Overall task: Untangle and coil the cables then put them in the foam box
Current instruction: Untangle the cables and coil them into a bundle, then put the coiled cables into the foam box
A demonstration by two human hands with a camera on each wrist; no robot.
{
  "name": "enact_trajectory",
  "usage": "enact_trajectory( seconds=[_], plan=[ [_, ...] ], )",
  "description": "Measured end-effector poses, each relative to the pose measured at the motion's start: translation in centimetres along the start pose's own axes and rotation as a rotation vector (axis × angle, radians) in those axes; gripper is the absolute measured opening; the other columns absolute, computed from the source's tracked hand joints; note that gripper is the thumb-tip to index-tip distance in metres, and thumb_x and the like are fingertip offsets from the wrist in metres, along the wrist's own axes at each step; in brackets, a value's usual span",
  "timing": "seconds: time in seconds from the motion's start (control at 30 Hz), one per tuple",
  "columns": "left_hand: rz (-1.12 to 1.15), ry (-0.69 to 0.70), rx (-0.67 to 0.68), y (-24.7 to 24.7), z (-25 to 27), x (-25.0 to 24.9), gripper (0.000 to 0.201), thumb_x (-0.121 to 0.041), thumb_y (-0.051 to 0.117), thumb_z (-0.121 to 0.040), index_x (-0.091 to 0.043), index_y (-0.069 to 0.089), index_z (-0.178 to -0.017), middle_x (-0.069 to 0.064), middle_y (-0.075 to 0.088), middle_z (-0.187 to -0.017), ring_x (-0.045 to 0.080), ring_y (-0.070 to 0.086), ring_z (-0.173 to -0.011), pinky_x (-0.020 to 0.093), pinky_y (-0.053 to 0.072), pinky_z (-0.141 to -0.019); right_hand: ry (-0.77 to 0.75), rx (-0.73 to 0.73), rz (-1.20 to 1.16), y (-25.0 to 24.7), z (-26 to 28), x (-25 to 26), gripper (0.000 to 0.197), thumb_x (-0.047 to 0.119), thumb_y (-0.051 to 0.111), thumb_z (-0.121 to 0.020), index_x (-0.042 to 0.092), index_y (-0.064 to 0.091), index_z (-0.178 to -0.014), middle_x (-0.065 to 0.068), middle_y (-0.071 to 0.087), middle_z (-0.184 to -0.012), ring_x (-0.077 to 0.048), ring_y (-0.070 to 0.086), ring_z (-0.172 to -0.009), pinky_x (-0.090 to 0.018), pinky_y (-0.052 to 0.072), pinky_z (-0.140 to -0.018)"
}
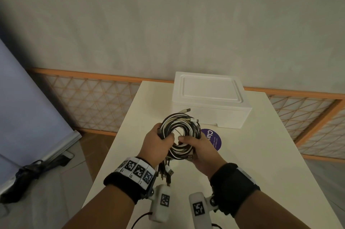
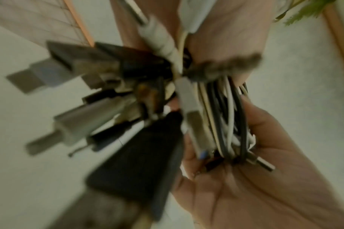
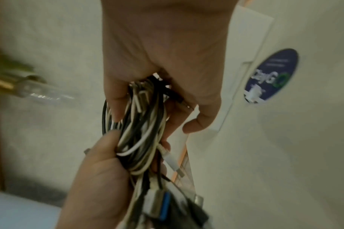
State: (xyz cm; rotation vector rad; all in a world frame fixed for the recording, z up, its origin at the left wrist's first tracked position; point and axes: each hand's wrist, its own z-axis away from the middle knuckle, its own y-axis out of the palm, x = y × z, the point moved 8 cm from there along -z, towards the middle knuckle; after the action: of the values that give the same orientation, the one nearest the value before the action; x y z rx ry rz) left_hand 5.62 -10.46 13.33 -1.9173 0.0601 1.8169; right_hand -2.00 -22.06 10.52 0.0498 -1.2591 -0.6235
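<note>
I hold the cables (image 1: pixel 179 135) above the bench (image 1: pixel 261 163) as one black-and-white coil, so the winding looks mostly done. My left hand (image 1: pixel 155 144) has its fingers clenched round the coil's left side, with plugs dangling below; my right hand (image 1: pixel 199 149) grips the lower right. The foam box (image 1: pixel 209 99) sits just beyond, lid still on, so packing remains. A purple sticker (image 1: pixel 214 138) lies on the pale bench, before a plain wall (image 1: pixel 168 23) and orange lattice (image 1: pixel 89 101).

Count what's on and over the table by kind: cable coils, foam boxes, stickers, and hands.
Cable coil: 1, black and white cables bundled together
Foam box: 1, lid on
Purple round sticker: 1
Hands: 2, left hand and right hand, both gripping the coil
Total: 5
</note>
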Motion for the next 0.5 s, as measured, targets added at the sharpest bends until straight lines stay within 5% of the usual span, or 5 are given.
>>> enact_trajectory(
  seconds=[0.13,0.37,0.5],
  plan=[
    [0.023,-0.041,-0.047,-0.2,0.2,1.3,0.005,-0.013,0.059,-0.087,-0.017,0.059,-0.090,0.003,0.066,-0.082,0.012,0.061,-0.072,0.012,0.044,-0.057,0.115,0.000,0.021,0.5,0.3,-2.0,0.027,0.011,0.070,-0.078,0.011,0.064,-0.105,-0.010,0.068,-0.095,-0.023,0.064,-0.090,-0.037,0.047,-0.079],
    [0.085,-0.096,-0.015,0.8,1.2,2.4,0.012,-0.012,0.058,-0.088,-0.022,0.059,-0.093,0.001,0.066,-0.085,0.011,0.062,-0.076,0.014,0.043,-0.059,-0.107,-0.217,0.304,-0.7,-0.2,-0.4,0.014,-0.003,0.059,-0.074,0.007,0.067,-0.080,-0.010,0.067,-0.071,-0.029,0.066,-0.074,-0.041,0.055,-0.072],
    [0.064,-0.123,-0.028,0.2,1.1,3.9,0.013,-0.011,0.058,-0.087,-0.022,0.059,-0.095,0.000,0.066,-0.086,0.010,0.063,-0.079,0.017,0.042,-0.061,-0.071,-0.113,0.311,-0.1,-0.8,-1.8,0.017,0.005,0.067,-0.078,0.013,0.070,-0.093,-0.007,0.072,-0.085,-0.027,0.070,-0.085,-0.042,0.058,-0.077]
  ],
)
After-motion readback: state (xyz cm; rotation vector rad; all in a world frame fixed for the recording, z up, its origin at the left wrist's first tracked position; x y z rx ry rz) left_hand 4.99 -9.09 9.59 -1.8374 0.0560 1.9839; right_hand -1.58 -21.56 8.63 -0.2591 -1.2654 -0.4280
